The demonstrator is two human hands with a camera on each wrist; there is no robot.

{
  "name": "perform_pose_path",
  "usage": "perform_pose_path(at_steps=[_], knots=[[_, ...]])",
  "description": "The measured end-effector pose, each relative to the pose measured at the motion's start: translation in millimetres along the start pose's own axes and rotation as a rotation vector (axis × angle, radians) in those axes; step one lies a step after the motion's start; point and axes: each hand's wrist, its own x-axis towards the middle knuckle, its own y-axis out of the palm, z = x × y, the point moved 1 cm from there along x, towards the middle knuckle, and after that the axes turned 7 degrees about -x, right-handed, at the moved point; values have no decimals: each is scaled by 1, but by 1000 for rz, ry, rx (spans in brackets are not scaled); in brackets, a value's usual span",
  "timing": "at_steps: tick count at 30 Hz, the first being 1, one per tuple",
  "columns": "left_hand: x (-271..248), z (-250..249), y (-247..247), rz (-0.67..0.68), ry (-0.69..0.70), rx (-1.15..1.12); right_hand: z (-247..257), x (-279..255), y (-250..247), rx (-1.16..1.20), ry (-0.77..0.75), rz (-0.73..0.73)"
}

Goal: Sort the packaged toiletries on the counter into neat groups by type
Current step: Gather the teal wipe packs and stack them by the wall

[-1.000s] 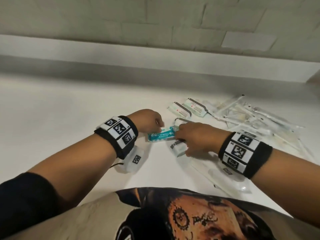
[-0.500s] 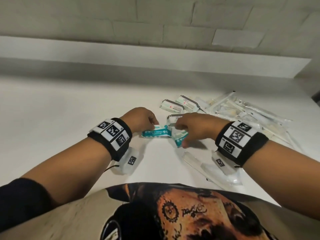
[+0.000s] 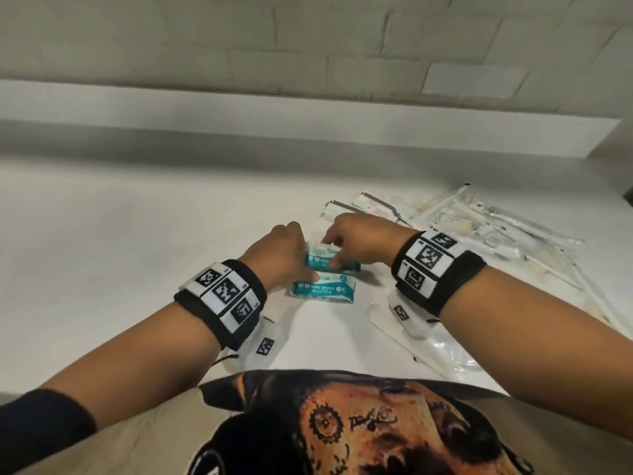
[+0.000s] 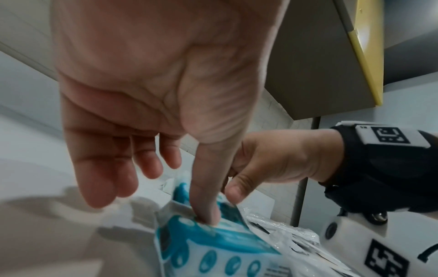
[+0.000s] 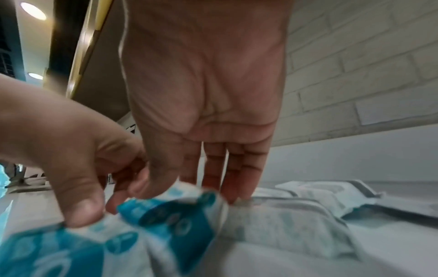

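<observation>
Two teal-and-white mini wipes packs sit mid-counter. The near wipes pack [image 3: 322, 290] [image 4: 213, 249] lies flat, and my left hand [image 3: 291, 257] presses its left end with the thumb [image 4: 208, 211] while the other fingers hang relaxed. The far wipes pack [image 3: 330, 261] [image 5: 182, 211] is tilted just behind it. My right hand [image 3: 337, 250] pinches this pack between thumb and fingers [image 5: 233, 187]. Both hands nearly touch over the packs.
Two white sachets [image 3: 344, 210] [image 5: 331, 193] lie just beyond my right hand. A loose heap of clear-wrapped long items [image 3: 496, 231] spreads at the right. More clear packets [image 3: 442, 351] lie under my right forearm. A raised ledge and tiled wall [image 3: 308, 56] close the back.
My right hand picked up a second teal pack and brought it behind the first one. The first pack now lies flat under my left thumb, closer to me.
</observation>
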Motion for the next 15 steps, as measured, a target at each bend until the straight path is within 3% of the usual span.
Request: perform_pose_path(at_steps=[5,9,13,15], knots=[[2,5,-3,6,38,-47,-30,-4,-19,46,104,-157],[13,-3,-5,-7,134,-23,-43,-6,1,-99,134,-48],[23,-4,-3,142,142,20,-49,-6,14,-98,129,-113],[27,0,-6,130,111,11,-54,-6,16,-60,174,-82]])
